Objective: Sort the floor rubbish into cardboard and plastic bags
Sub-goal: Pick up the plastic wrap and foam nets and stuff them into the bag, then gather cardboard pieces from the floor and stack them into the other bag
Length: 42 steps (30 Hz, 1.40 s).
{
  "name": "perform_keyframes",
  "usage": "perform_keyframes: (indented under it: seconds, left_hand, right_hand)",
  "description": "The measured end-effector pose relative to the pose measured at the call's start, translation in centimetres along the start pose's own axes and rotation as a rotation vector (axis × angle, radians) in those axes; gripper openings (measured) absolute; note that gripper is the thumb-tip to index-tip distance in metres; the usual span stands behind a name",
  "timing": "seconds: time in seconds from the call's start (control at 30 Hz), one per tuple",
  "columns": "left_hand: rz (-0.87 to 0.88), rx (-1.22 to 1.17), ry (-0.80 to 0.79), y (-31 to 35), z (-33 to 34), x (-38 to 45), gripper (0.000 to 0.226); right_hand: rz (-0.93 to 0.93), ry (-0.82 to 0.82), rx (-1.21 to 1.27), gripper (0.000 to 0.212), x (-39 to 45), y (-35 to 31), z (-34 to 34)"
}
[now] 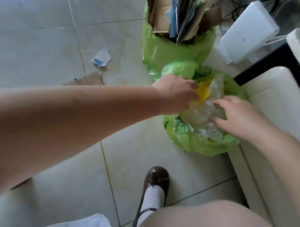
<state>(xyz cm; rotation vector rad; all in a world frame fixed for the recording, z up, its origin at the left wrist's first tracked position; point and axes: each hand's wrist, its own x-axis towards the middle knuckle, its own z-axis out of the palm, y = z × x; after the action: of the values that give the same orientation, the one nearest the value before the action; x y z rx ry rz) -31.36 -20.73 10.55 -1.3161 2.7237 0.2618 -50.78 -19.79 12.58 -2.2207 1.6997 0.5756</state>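
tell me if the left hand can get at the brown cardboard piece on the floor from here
Probably yes. The left hand is busy at the plastics bag, but the cardboard piece lies on open tile beside that forearm, with nothing between them.

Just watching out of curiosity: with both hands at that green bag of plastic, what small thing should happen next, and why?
Probably push the plastic down and let go. The left hand holds a yellow piece over the plastic bag, and the right hand presses the clear wrapping heaped there. A torn paper scrap and a cardboard piece lie on the floor.
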Motion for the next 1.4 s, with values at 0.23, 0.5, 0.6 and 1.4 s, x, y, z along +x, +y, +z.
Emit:
perform_keyframes:
  seconds: [0.23,0.5,0.6,1.4]
  left_hand:
    - [-0.262,-0.023,-0.005,-11.6,-4.2,-10.0,0.037]
    - [-0.410,0.083,-0.235,-23.5,-4.0,-20.3,0.040]
    - [-0.424,0.051,-0.362,-26.3,-0.5,-22.1,0.045]
    - [-0.702,-0.584,-0.100,-29.2,21.8,-16.2,0.089]
  right_hand:
    - [-0.199,0.153,-0.050,0.047,-0.5,-11.1,-7.9]
    - [-0.470,-0.097,-0.344,0.048,6.1,-26.0,-5.9]
    - [-0.400,-0.219,-0.372,0.052,10.3,-28.4,-2.5]
    - [0.220,-0.194,0.732,0.084,22.8,-31.9,12.9]
